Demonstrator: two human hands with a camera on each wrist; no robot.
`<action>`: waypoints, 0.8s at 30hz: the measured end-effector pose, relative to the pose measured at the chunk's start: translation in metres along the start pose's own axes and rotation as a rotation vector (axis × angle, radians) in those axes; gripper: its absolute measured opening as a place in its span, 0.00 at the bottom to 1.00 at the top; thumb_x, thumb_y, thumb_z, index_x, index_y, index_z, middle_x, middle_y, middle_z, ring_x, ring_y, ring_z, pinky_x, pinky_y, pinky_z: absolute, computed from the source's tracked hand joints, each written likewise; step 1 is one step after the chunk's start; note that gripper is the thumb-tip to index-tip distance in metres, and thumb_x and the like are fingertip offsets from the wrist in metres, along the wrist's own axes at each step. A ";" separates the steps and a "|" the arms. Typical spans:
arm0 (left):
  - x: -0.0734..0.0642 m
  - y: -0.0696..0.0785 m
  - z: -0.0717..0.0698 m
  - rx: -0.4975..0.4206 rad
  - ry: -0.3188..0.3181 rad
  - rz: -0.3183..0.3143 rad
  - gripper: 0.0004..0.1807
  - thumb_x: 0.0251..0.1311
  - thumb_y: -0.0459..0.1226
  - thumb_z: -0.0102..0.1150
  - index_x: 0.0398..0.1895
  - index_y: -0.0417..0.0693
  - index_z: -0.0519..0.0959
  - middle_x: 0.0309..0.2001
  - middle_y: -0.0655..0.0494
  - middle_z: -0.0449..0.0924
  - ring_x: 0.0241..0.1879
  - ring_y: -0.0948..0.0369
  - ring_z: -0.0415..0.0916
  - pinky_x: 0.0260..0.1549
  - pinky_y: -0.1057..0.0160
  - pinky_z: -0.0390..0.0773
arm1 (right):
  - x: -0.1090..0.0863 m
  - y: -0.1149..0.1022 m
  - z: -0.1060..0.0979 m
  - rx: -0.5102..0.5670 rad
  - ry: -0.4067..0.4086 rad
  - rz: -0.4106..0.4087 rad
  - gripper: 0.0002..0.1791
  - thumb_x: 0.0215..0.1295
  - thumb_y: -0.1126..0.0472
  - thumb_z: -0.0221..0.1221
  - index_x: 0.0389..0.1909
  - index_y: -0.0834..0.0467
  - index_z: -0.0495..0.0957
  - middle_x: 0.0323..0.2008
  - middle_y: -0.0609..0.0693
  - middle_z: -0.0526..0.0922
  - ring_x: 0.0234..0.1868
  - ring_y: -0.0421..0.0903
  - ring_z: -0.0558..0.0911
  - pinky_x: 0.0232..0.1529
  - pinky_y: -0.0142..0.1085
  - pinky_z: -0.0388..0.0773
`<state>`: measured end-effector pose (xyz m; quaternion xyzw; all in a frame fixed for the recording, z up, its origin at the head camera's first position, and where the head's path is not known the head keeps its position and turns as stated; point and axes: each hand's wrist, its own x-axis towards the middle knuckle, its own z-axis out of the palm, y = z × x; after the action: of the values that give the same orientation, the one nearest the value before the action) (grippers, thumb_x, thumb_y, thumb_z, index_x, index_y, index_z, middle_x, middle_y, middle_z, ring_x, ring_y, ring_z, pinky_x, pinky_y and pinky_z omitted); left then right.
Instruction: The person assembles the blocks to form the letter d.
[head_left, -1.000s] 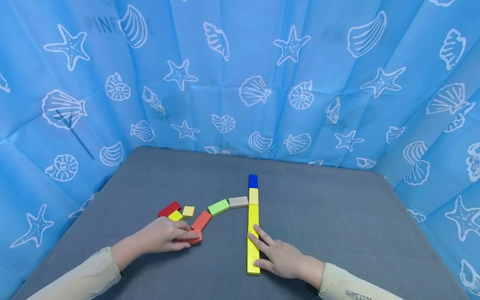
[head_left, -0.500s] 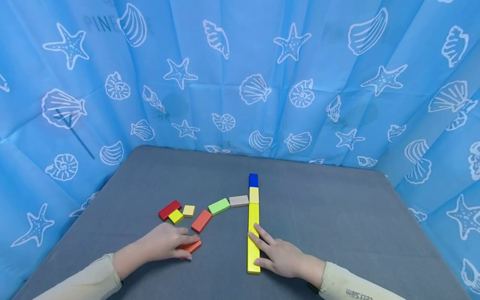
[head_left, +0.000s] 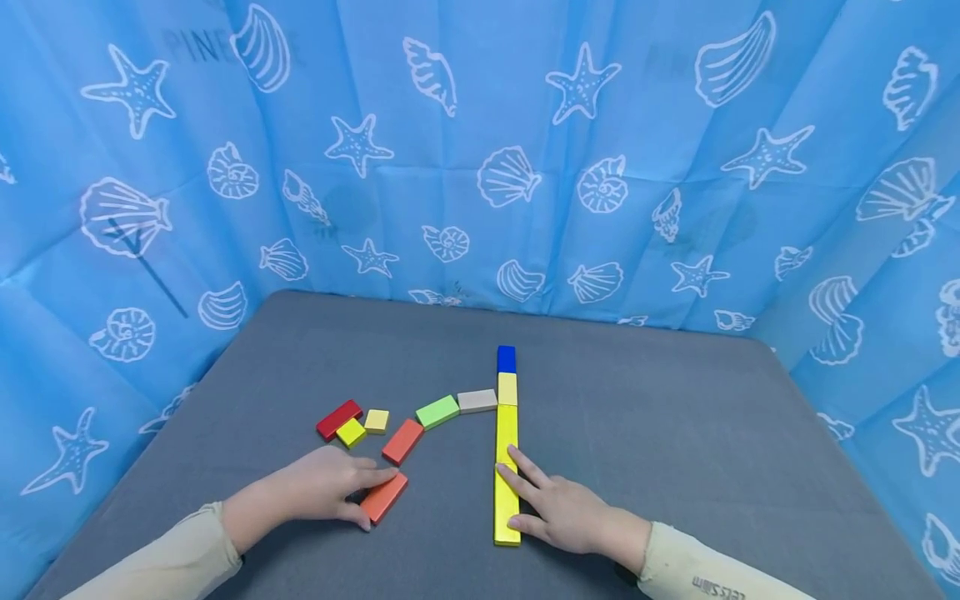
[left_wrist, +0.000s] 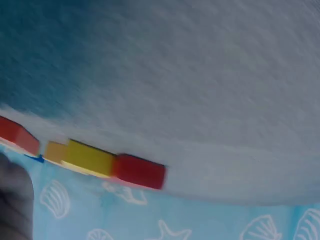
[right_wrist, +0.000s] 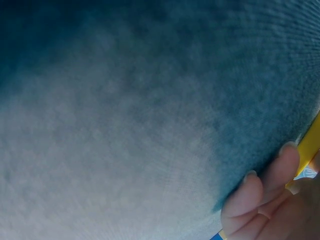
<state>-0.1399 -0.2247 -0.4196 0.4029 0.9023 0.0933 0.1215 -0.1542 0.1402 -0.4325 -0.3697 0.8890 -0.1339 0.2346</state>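
My left hand [head_left: 318, 486] holds an orange block [head_left: 384, 498] between a fingertip at its far end and the thumb near its close end. The block lies slanted on the grey table, apart from another orange block [head_left: 402, 442] beyond it. My right hand [head_left: 558, 512] rests spread fingers on the near yellow block [head_left: 507, 508], with one fingertip by its joint with a second yellow block [head_left: 507, 429]. A pale yellow block [head_left: 507, 389] and a blue block [head_left: 506, 358] continue that straight column. The left wrist view shows little of the left hand.
A grey block [head_left: 477, 402] touches the column's left side, followed by a green block [head_left: 438, 412], forming a curve. Left of it lie a dark red block [head_left: 339, 419], a small yellow block [head_left: 351, 432] and a pale square block [head_left: 377, 422]. A blue curtain [head_left: 480, 167] surrounds the grey table [head_left: 652, 417].
The held orange block has shifted toward me and turned from nearly sideways to a steeper slant, leaving a gap to the other orange block. The right hand has stayed put.
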 end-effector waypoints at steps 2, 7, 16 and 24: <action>0.002 0.004 0.003 0.040 0.049 -0.012 0.39 0.55 0.64 0.58 0.60 0.47 0.78 0.43 0.58 0.83 0.24 0.70 0.66 0.21 0.72 0.62 | 0.000 0.000 -0.001 0.001 0.002 -0.005 0.39 0.72 0.37 0.45 0.77 0.51 0.51 0.77 0.53 0.43 0.60 0.57 0.74 0.52 0.51 0.74; 0.008 0.014 0.009 0.132 0.166 -0.090 0.41 0.50 0.70 0.56 0.50 0.45 0.82 0.37 0.58 0.83 0.17 0.71 0.58 0.16 0.71 0.55 | 0.000 0.000 0.000 0.007 0.006 -0.008 0.39 0.72 0.38 0.45 0.77 0.52 0.51 0.77 0.54 0.42 0.60 0.58 0.74 0.52 0.51 0.74; 0.013 0.026 0.013 0.226 0.249 -0.235 0.38 0.45 0.71 0.60 0.38 0.46 0.82 0.19 0.64 0.69 0.15 0.70 0.55 0.15 0.70 0.55 | 0.002 0.000 0.001 -0.014 0.020 -0.020 0.38 0.72 0.38 0.45 0.77 0.52 0.52 0.77 0.54 0.44 0.59 0.57 0.75 0.52 0.50 0.75; 0.018 0.032 0.018 0.232 0.270 -0.328 0.34 0.43 0.69 0.64 0.30 0.49 0.78 0.15 0.65 0.59 0.13 0.69 0.54 0.14 0.69 0.54 | 0.001 0.000 0.000 -0.004 0.014 -0.013 0.39 0.72 0.37 0.45 0.76 0.52 0.52 0.77 0.54 0.44 0.60 0.57 0.74 0.53 0.51 0.74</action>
<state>-0.1236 -0.1895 -0.4311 0.2459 0.9685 0.0209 -0.0340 -0.1544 0.1395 -0.4327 -0.3749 0.8885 -0.1362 0.2266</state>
